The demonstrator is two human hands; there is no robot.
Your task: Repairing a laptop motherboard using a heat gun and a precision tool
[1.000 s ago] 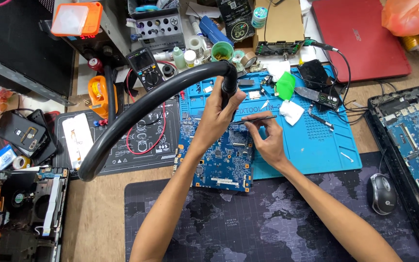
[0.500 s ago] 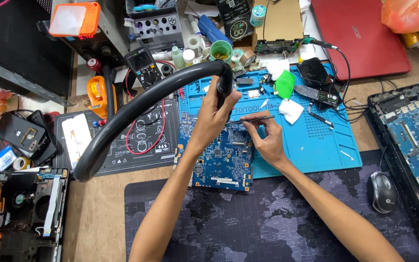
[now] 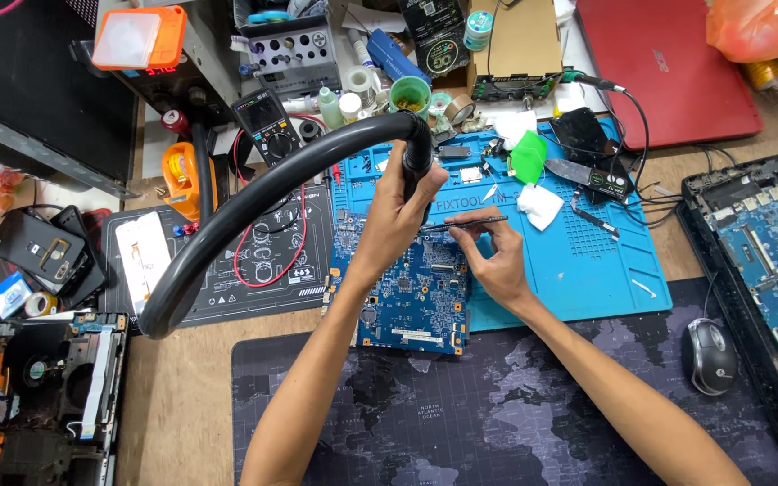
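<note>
The blue circuit board lies on the bench, half on the blue work mat. The right hand pinches tweezers above it; the left hand is wrapped around the black hose nozzle. This looks like component rework, and the tweezer tip needs steady placement.

An electronics repair bench — a blue circuit board lies on a blue work mat, with a multimeter, an opened laptop chassis, a red laptop, phones and small bottles crowded around — all on a cluttered wooden table.
</note>
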